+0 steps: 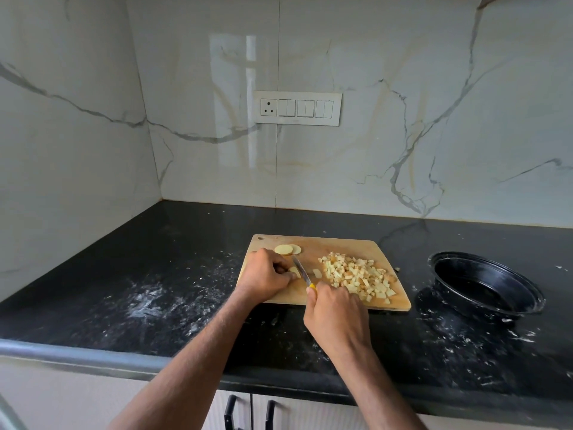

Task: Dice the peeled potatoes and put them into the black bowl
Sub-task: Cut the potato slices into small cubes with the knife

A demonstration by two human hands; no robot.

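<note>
Left hand (266, 271) curled, fingertips pinning a potato piece (294, 270) to the cutting board (341, 246); right hand (335, 311) wrapped around the yellow handle of a knife (302, 271), blade angled down onto that piece, just beside the left fingers; two round potato slices (286, 249) lie at the board's far left corner, just beyond the left hand; diced potato heap (359, 276) sits right of the knife; black bowl (483, 283) stands tilted on the dark worktop (155, 274), right of the board, well apart from both hands.

Bare counter (412, 259) between cutting board (341, 243) and black bowl (483, 283).
</note>
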